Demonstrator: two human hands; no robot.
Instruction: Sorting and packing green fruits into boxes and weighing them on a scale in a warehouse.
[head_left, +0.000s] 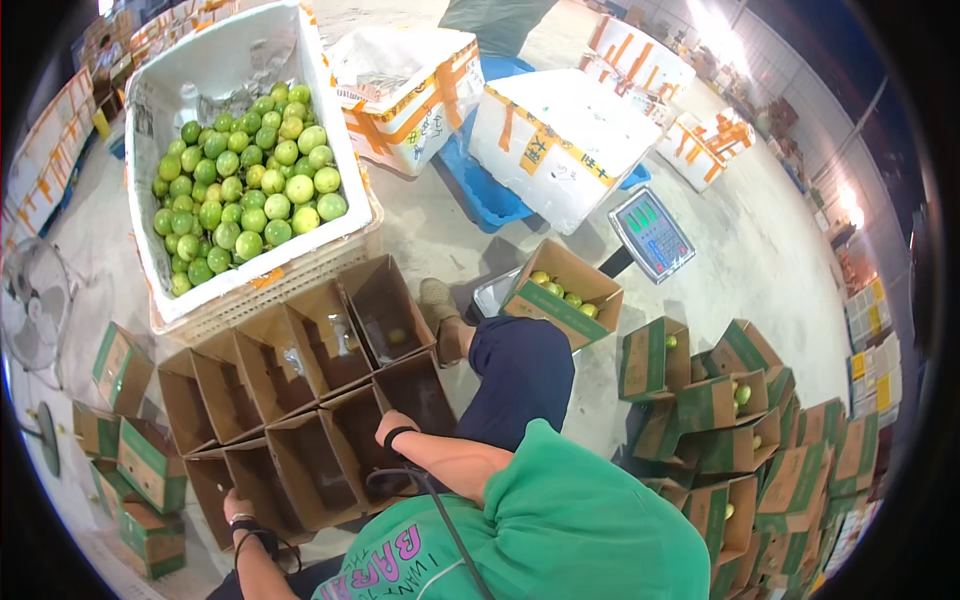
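Observation:
Two rows of open cardboard boxes (300, 397) stand side by side on the floor before me. At the near row's left end, my left hand (238, 507) is on the upper edge of a box wall. My right hand (395, 427) grips the wall between two boxes near that row's right end. One far-row box (386, 322) has a single round fruit at its bottom; clear plastic lies in some neighbouring boxes. Beyond the boxes, a white foam box (255, 289) on a plastic crate holds many green passion fruits (247, 187).
A carton with fruits (551, 315) sits on a platform scale with a display (652, 234). Green-banded cartons (750, 450) are heaped at right, and more (150, 465) stand at left near a fan (34, 307). Foam boxes (555, 142) and a blue tray (487, 199) lie ahead.

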